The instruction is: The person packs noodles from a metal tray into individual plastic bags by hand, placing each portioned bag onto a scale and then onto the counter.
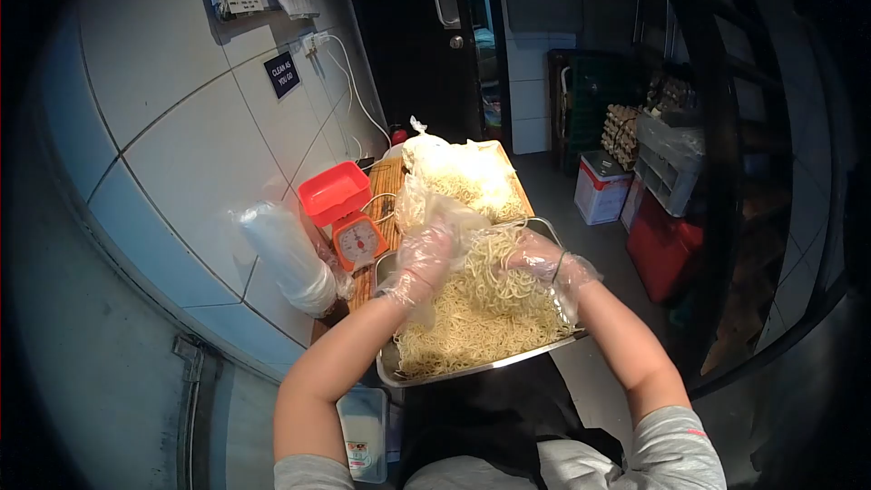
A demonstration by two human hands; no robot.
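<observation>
Both hands wear clear plastic gloves above a metal tray [490, 368] heaped with yellow noodles [472, 336]. My right hand [537, 259] is closed on a clump of noodles [494, 268], lifted over the tray's far right part. At the far left part, my left hand [426, 254] is closed on a clear plastic bag [458, 218], whose mouth lies beside the clump. Its fingertips are partly hidden by the plastic. Beyond the hands, more noodles [472, 186] lie brightly lit on a wooden board [515, 181].
Left of the tray stand an orange scale [357, 241] with a red pan [334, 192] and a roll of plastic bags [288, 259] against the tiled wall. A lidded tub [365, 436] is below. Egg trays [621, 136], a white box [601, 189] and a red container [665, 245] stand right.
</observation>
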